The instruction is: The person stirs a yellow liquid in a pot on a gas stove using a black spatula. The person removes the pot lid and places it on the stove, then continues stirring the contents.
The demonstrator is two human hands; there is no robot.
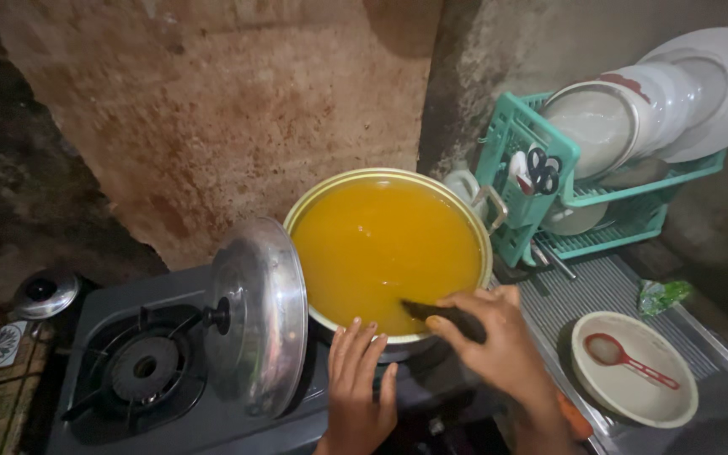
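On the stove, right hand (499, 341) fingers grip a dark utensil (431, 313) dipping into the pot (475, 221) (yellow liquid); left hand (357, 379) fingers lie spread, empty, at its rim.

left hand (357, 389) low at centre, palm down, fingers straight and spread slightly, pointing up and away, right hand (496, 335) just beside it, reaching in from lower right, fingers curled in a closed grip, knuckles up, wrist angled leftward
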